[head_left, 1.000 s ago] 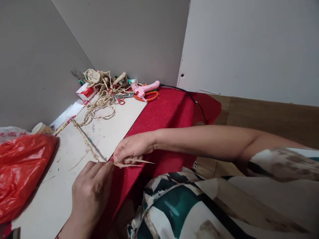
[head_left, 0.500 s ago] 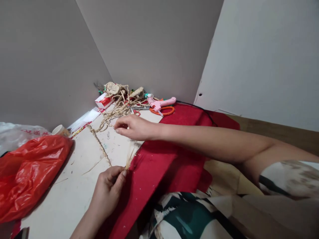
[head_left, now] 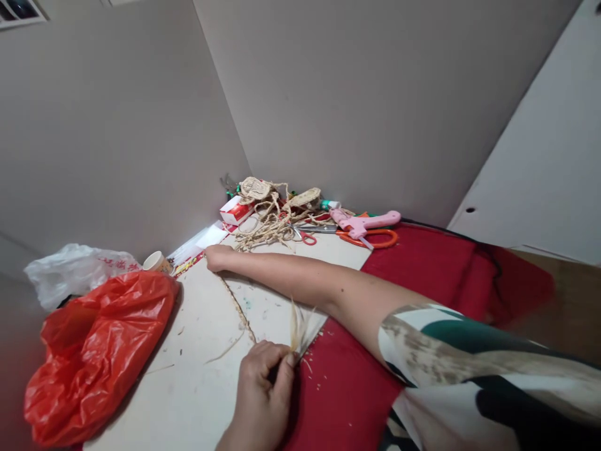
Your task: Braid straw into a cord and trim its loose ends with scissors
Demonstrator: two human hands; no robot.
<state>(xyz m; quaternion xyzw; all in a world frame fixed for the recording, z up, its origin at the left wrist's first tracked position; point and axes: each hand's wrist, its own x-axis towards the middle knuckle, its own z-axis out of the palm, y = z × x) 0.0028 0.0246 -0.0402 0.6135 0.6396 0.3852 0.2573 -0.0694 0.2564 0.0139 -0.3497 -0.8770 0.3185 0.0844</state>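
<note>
A thin braided straw cord (head_left: 238, 308) runs slantwise over the white board (head_left: 201, 338). My left hand (head_left: 267, 382) pinches its near end, with loose pale fibres (head_left: 299, 329) fanning out past the thumb and fingertip. At the cord's far end, my right hand (head_left: 218, 258) is closed near the board's back left edge; its fingers are mostly turned away, and the cord comes out beneath it. Just behind the right hand lies a tangle of straw cord (head_left: 267, 232) with woven straw pieces (head_left: 256, 188).
At the back are a red-and-white box (head_left: 236, 211), scissors (head_left: 323, 229) and a pink glue gun (head_left: 366, 222). A paper cup (head_left: 156, 262), a clear bag (head_left: 77, 269) and a red plastic bag (head_left: 106, 351) lie left. Red cloth (head_left: 347, 388) covers the near right; grey walls stand behind.
My right hand has reached left and away to the cord's far end, its arm now stretched across the board. My left hand still pinches the near end. The view has shifted left.
</note>
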